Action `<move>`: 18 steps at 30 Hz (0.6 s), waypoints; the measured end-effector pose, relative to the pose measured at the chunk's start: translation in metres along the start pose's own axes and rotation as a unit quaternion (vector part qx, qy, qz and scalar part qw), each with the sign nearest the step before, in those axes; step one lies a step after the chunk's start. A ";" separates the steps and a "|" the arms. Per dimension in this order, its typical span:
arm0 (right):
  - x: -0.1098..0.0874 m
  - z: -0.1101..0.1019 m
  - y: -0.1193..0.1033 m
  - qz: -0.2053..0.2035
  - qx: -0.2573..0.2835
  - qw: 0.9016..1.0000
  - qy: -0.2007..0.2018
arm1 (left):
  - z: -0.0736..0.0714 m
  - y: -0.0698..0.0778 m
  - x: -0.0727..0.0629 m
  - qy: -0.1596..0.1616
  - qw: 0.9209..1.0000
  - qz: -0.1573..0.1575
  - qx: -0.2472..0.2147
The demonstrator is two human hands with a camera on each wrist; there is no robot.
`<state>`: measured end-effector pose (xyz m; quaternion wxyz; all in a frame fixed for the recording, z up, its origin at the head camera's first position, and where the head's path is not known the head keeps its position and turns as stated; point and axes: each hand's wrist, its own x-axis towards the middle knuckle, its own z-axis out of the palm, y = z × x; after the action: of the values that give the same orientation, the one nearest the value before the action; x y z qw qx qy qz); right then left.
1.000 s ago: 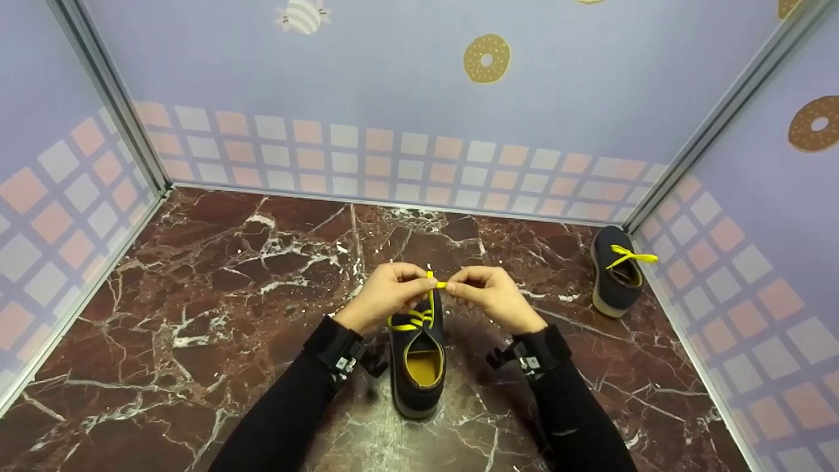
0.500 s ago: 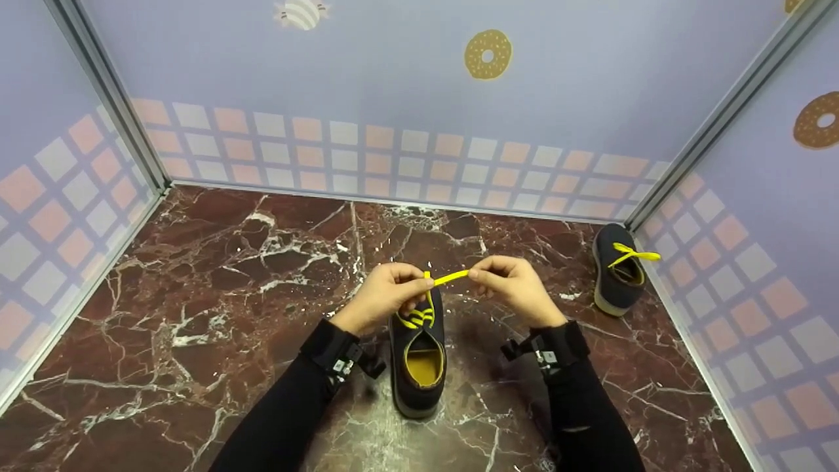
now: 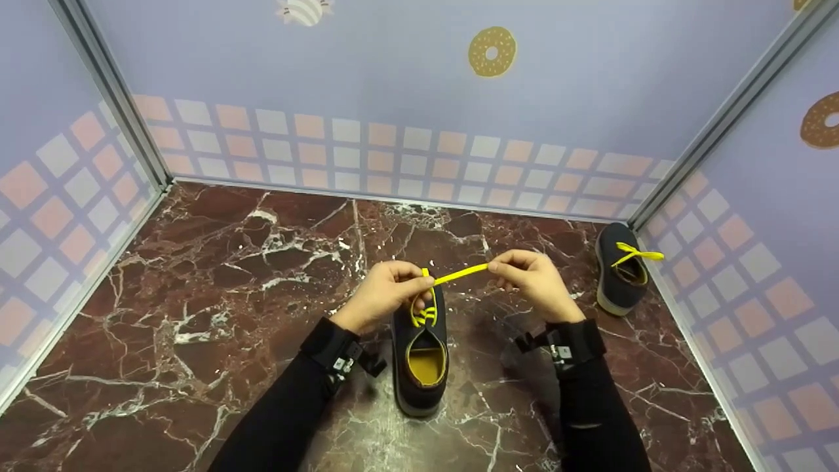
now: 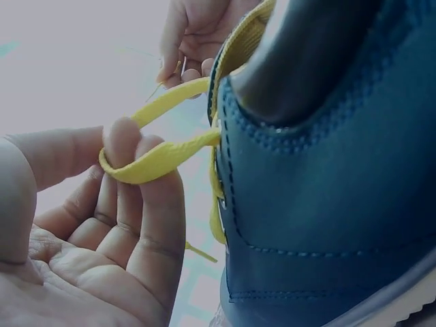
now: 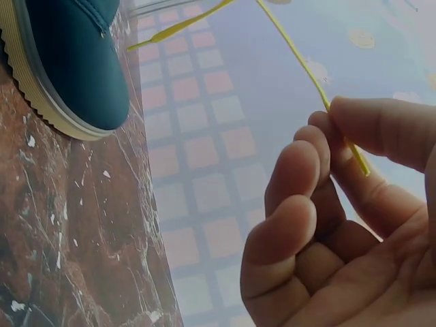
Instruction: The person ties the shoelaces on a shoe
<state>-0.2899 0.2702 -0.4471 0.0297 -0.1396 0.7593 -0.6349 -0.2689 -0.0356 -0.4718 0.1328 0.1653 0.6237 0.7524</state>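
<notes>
A dark shoe [image 3: 419, 398] with a yellow lining stands on the floor, its toe pointing away from me. Above its toe, my left hand [image 3: 383, 295] pinches the yellow shoelace [image 3: 462, 273] between thumb and fingers. The left wrist view shows the lace [image 4: 153, 163] bent round the fingertips of my left hand [image 4: 102, 259], close to the shoe's side [image 4: 320, 197]. Off to the right, my right hand [image 3: 534, 282] pinches the lace close to its tip. A short lace end pokes out below the thumb of my right hand [image 5: 361, 231] in the right wrist view.
Another dark shoe [image 3: 616, 282] with a tied yellow lace stands at the back right, near the corner. Patterned walls [image 3: 393, 78] enclose the dark red marbled floor [image 3: 164, 367] at the back and both sides.
My right hand has moved right and slightly away from me, and the stretch of lace between both hands has grown longer. My left hand has stayed nearly in place, pinching the lace.
</notes>
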 end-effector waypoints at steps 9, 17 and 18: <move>0.002 -0.001 0.002 0.017 0.005 1.000 0.018 | 0.001 0.001 -0.001 -0.009 1.000 0.000 -0.009; 0.002 0.001 0.002 0.022 -0.004 0.999 0.026 | 0.001 0.001 -0.001 -0.009 1.000 0.005 -0.012; 0.002 0.001 0.002 0.020 -0.006 0.999 0.024 | 0.001 0.002 -0.001 -0.006 1.000 0.003 -0.012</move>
<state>-0.2919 0.2686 -0.4487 0.0234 -0.1088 0.7660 -0.6332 -0.2678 -0.0353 -0.4702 0.1361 0.1701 0.6136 0.7590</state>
